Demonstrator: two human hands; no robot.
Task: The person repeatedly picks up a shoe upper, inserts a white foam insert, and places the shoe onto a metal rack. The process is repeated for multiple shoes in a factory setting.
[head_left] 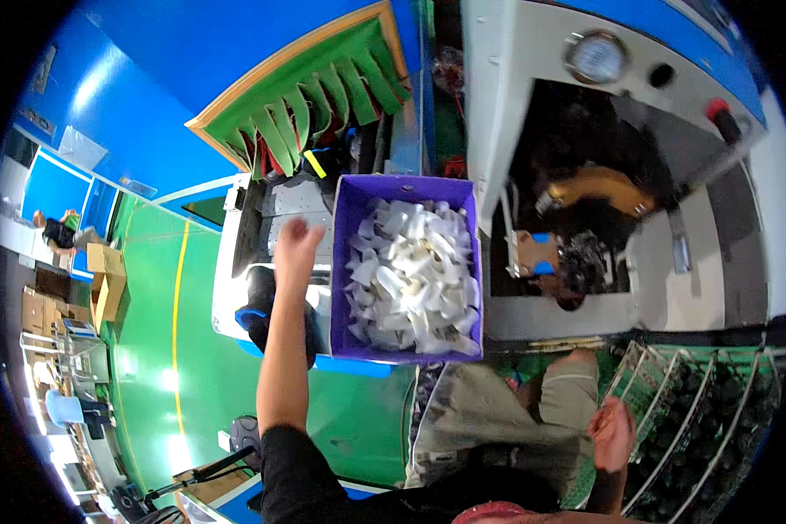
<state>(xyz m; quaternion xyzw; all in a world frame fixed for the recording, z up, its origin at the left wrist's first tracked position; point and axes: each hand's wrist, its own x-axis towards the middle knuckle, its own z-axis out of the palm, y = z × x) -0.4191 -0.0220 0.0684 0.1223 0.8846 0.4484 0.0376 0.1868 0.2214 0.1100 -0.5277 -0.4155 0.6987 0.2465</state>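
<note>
My left hand reaches forward over the grey metal bed of a machine, just left of a purple box. Its fingers look bent but are smeared, and whatever may be in them does not show. Heaped inside the box are many white, translucent curved pieces, likely plastic. Low on the right, my right hand hangs beside my leg, close to a wire basket. Those fingers are curled inward, and their contents, if any, cannot be made out.
Green curtain strips hang in a wood-framed opening ahead. On the right stands a pale machine cabinet with a round gauge and a red-tipped lever. Dark items fill the wire basket. Cardboard boxes and another person are far left.
</note>
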